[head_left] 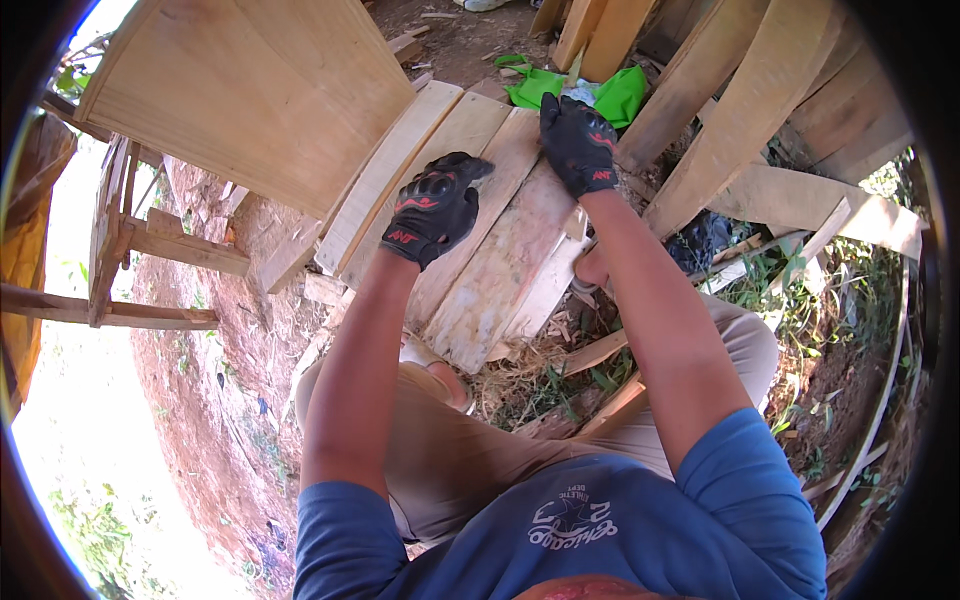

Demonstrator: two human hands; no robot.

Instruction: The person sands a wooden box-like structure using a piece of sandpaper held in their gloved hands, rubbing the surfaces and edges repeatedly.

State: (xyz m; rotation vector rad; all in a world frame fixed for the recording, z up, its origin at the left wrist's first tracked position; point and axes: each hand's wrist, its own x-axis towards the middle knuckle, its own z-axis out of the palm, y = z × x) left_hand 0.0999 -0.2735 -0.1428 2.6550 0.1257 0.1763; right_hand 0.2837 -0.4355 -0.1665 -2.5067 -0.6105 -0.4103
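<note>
Pale wooden planks (485, 235) lie side by side as a panel in front of me, their faces rough and stained. Over the left part of this panel is my left hand (437, 208) in a black glove with red marks. Its fingers are curled, and anything inside them is hidden. My right hand (578, 148), in a matching glove, is at the panel's far right edge. One dark digit points away from me while the other fingers bend out of sight, so I cannot tell what they grip.
A wide wooden board (250, 95) stands at the far left, beside a wooden frame (125, 235). Bright green fabric (620, 97) lies beyond my right hand. Long planks (745, 120) lean at the right. Wood scraps and straw-like shavings (515, 385) litter the ground near my feet.
</note>
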